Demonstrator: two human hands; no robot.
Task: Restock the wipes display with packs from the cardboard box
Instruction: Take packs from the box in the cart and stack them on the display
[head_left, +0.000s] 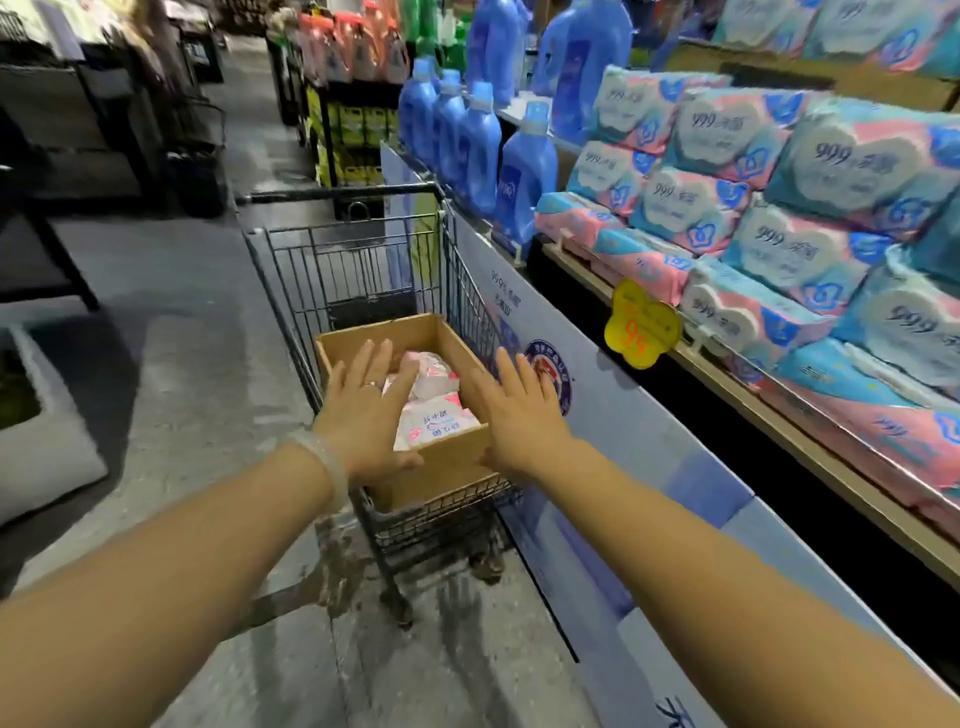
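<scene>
Two bare hands, left hand (363, 410) and right hand (519, 415), reach with fingers straight and spread over one open cardboard box (447, 462) in a wire shopping cart (363, 260), gripping nothing. The box holds at least two soft pink-and-white wipes packs (434, 410). Beside it, the wipes display (779, 208) stacks pink-and-blue plastic packs printed "999", with one yellow price tag (641, 322) reading "9.9".

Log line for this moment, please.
stage: reaching for box | left hand: open, empty | right hand: open, empty | cardboard box: in cart, packs inside
</scene>
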